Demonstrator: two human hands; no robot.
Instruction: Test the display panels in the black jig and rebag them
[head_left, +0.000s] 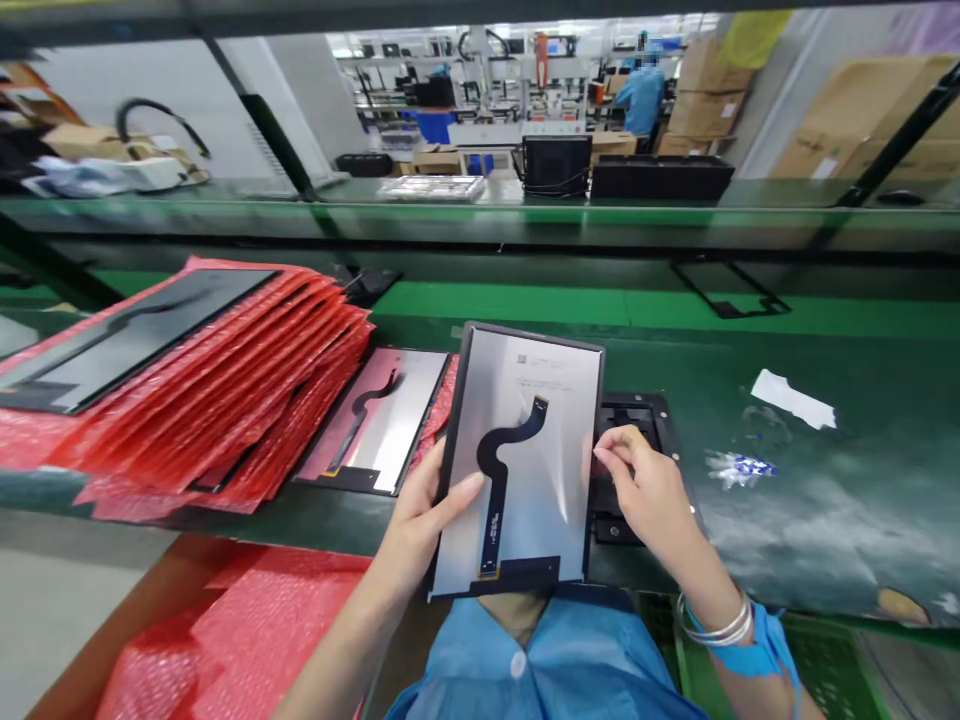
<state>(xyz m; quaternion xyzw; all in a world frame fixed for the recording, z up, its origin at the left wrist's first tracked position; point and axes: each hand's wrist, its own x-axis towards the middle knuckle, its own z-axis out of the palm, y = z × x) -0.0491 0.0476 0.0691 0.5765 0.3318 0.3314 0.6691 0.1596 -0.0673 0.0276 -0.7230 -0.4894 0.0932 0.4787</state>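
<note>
My left hand [431,500] grips the left edge of a display panel [536,480], thumb on its silvery back and fingers behind. The panel is tilted up in front of me; a black S-shaped flex cable [491,460] runs over its back. My right hand [645,485] is at the panel's right edge, thumb and index finger pinched together; what is between them is too small to tell. Partly hidden behind the panel and right hand, a black fixture [637,415] rests on the bench. Left of my left hand lies a second display panel [405,410], its flex cable showing.
A tall stack of red bubble-wrap sleeves [277,370] with panels stands at left, a panel [150,330] on top. Red bubble wrap [255,640] fills a box below. A white paper scrap [793,398], small plastic bits [741,469] and a black frame [731,290] lie right.
</note>
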